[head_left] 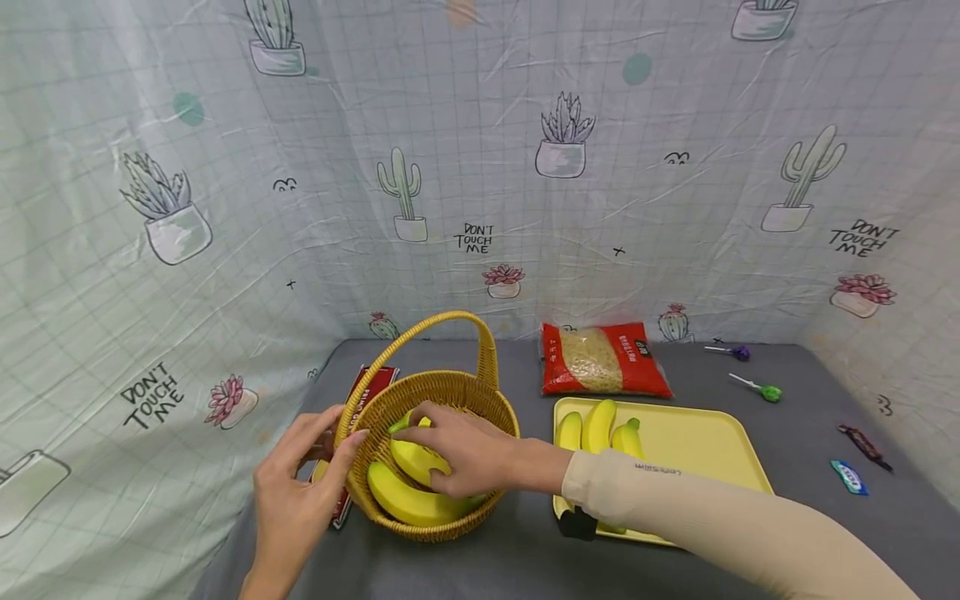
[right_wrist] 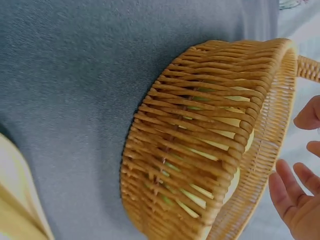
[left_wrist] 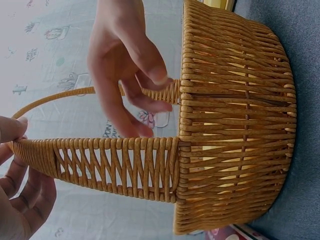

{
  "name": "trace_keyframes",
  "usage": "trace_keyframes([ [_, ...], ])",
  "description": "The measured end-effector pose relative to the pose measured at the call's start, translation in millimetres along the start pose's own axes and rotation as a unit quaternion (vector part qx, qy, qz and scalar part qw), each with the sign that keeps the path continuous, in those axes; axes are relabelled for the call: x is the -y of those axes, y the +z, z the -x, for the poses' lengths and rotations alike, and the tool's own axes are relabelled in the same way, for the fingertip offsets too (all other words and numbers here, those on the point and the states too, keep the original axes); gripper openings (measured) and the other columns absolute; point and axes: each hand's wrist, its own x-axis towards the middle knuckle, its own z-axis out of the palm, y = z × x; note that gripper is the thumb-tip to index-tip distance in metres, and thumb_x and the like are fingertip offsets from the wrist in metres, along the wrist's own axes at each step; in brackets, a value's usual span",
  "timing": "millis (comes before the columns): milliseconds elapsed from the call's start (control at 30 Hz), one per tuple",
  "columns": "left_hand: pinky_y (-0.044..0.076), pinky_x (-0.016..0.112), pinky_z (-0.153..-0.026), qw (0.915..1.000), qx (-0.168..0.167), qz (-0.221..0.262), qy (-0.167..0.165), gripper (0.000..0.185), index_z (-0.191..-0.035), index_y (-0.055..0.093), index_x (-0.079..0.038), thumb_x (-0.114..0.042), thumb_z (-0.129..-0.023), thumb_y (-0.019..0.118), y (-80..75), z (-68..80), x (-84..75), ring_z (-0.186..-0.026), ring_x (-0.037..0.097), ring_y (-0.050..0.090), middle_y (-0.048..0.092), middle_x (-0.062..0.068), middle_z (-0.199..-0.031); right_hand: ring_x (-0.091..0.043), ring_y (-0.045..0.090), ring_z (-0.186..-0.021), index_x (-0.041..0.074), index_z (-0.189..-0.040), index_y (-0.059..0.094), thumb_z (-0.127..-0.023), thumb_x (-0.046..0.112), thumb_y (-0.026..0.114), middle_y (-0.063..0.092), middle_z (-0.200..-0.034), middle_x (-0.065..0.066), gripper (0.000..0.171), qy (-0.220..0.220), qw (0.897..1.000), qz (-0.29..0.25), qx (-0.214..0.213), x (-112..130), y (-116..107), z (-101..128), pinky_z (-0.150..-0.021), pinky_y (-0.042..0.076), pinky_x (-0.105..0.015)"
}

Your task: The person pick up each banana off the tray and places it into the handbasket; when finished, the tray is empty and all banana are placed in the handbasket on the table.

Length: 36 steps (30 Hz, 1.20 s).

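Note:
A woven wicker basket [head_left: 506, 417] with a tall arched handle [head_left: 488, 360] stands on the grey table, left of the middle. Inside lie yellow bananas, one banana [head_left: 416, 504] along the near side and another banana [head_left: 408, 457] behind it, partly hidden by the right hand. My left hand [head_left: 296, 487] pinches the handle between thumb and fingers, as the left wrist view also shows. Over the basket's opening is my right hand [head_left: 476, 454], its fingers loosely bent and nothing between them. In the right wrist view, the right fingers [right_wrist: 287, 187] appear just beyond the rim.
Right of the basket is a yellow tray [head_left: 697, 442] with several bananas [head_left: 598, 427] at its left end. Behind it lies a red bag [head_left: 607, 360]. Two lollipops and two small wrapped sweets [head_left: 849, 477] lie far right. A dark red packet [head_left: 386, 379] sits behind the basket.

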Motion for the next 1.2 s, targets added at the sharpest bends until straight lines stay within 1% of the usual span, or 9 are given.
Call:
trace_keyframes([
  [133,0.055,0.016,-0.072,1.0000,-0.001,-0.001,0.000,0.046,-0.127,0.077,-0.010,0.009,-0.086,0.084,0.1,-0.7,0.7,-0.079,0.014,0.064,0.070,0.006,-0.100,-0.009,0.051,-0.097,0.021,-0.154,0.057,-0.093,0.016,0.075,0.050,-0.144,-0.005,0.064,0.008,1.000,-0.010,-0.022,-2,-9,14,-0.068,0.045,-0.016],
  [300,0.055,0.016,-0.072,1.0000,0.000,-0.006,0.002,0.045,-0.127,0.077,-0.011,0.008,-0.086,0.085,-0.1,-1.4,1.5,-0.078,0.014,0.064,0.070,0.004,-0.099,-0.013,0.054,-0.104,0.020,-0.152,0.057,-0.093,0.010,0.071,0.050,-0.144,-0.005,0.062,0.016,0.997,-0.032,-0.063,-7,-21,36,-0.074,0.048,-0.023],
  [400,0.054,0.016,-0.071,0.9999,-0.002,-0.009,0.005,0.045,-0.126,0.077,-0.010,0.009,-0.085,0.085,-0.2,-0.6,3.0,-0.077,0.014,0.063,0.069,0.004,-0.099,-0.014,0.053,-0.108,0.021,-0.153,0.057,-0.093,0.010,0.070,0.049,-0.146,-0.004,0.062,0.037,0.995,-0.037,-0.086,-10,-28,51,-0.076,0.049,-0.026],
  [567,0.054,0.015,-0.070,0.9999,-0.003,-0.012,0.006,0.045,-0.125,0.077,-0.009,0.010,-0.085,0.086,-0.7,1.3,5.8,-0.078,0.014,0.063,0.069,0.004,-0.099,-0.013,0.053,-0.110,0.022,-0.152,0.058,-0.091,0.008,0.073,0.050,-0.145,-0.003,0.063,0.072,0.988,-0.025,-0.131,-16,-37,75,-0.075,0.050,-0.030],
  [633,0.054,0.015,-0.070,0.9999,-0.004,-0.013,0.005,0.046,-0.125,0.077,-0.008,0.010,-0.084,0.086,-1.1,1.7,6.3,-0.078,0.014,0.063,0.069,0.005,-0.098,-0.014,0.054,-0.113,0.022,-0.151,0.059,-0.091,0.008,0.075,0.051,-0.144,-0.002,0.063,0.085,0.986,-0.018,-0.144,-19,-39,85,-0.078,0.052,-0.033],
  [767,0.054,0.015,-0.070,0.9999,-0.004,-0.012,0.002,0.046,-0.126,0.077,-0.008,0.010,-0.084,0.086,-2.1,1.8,6.4,-0.078,0.014,0.063,0.070,0.006,-0.099,-0.016,0.053,-0.122,0.022,-0.150,0.060,-0.091,0.011,0.077,0.052,-0.143,-0.001,0.062,0.119,0.980,-0.003,-0.161,-26,-41,102,-0.088,0.056,-0.038],
  [833,0.054,0.015,-0.070,0.9999,-0.004,-0.010,0.002,0.047,-0.126,0.077,-0.008,0.010,-0.084,0.085,-1.9,1.6,6.4,-0.078,0.014,0.063,0.070,0.008,-0.099,-0.017,0.054,-0.123,0.022,-0.149,0.061,-0.091,0.012,0.078,0.052,-0.142,-0.002,0.062,0.131,0.976,0.004,-0.171,-31,-42,110,-0.091,0.056,-0.040],
  [1000,0.054,0.015,-0.070,0.9999,-0.003,-0.007,0.007,0.047,-0.127,0.077,-0.007,0.011,-0.084,0.085,-1.1,0.2,5.5,-0.078,0.014,0.063,0.069,0.009,-0.099,-0.018,0.055,-0.117,0.020,-0.148,0.062,-0.088,0.012,0.082,0.054,-0.140,-0.003,0.064,0.163,0.968,0.029,-0.190,-40,-40,126,-0.087,0.057,-0.040],
  [1200,0.054,0.015,-0.070,1.0000,-0.001,-0.004,0.004,0.047,-0.126,0.077,-0.008,0.011,-0.084,0.085,-1.3,-0.2,4.5,-0.078,0.013,0.062,0.069,0.006,-0.098,-0.023,0.056,-0.118,0.017,-0.148,0.063,-0.086,0.012,0.082,0.055,-0.140,-0.007,0.065,0.201,0.961,0.050,-0.185,-49,-35,143,-0.088,0.057,-0.043],
])
